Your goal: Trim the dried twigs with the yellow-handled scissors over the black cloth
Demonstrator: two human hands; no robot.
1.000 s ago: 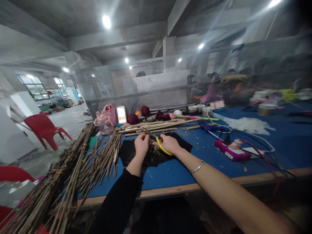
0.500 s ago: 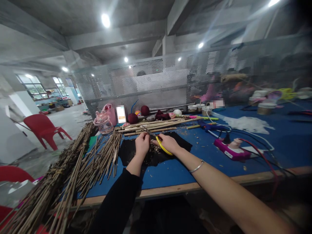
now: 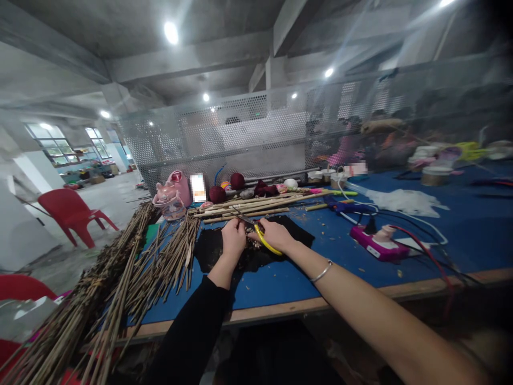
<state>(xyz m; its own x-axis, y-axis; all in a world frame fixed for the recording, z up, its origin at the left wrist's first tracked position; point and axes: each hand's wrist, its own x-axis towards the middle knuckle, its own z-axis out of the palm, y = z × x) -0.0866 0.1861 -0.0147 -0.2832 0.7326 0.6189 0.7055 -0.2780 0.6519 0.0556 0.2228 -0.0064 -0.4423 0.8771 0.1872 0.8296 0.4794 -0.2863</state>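
My right hand [image 3: 273,234] is closed around scissors with yellow handles [image 3: 269,245]; their blades point up and left, past my left hand. My left hand [image 3: 233,235] is pinched together just left of the scissors. Whatever lies between its fingers is too small to make out. Both hands are over a black cloth [image 3: 294,231] strewn with small pale bits [image 3: 254,241]. Thin dry sticks [image 3: 170,255] lie fanned out to the left of the cloth. Longer peeled sticks [image 3: 256,206] lie behind it.
A big bundle of twigs [image 3: 96,283] overhangs the left edge of the blue table [image 3: 280,289]. A purple power strip [image 3: 377,243] with cords sits at right. Dark red yarn balls [image 3: 217,194], a lit phone [image 3: 197,188] and a pink jug [image 3: 181,188] stand at the back. Red chairs [image 3: 68,208] are at left.
The view has shifted slightly. Both hands stay over the black cloth, with the right still holding the scissors; the scissors and fingers have moved only a little.
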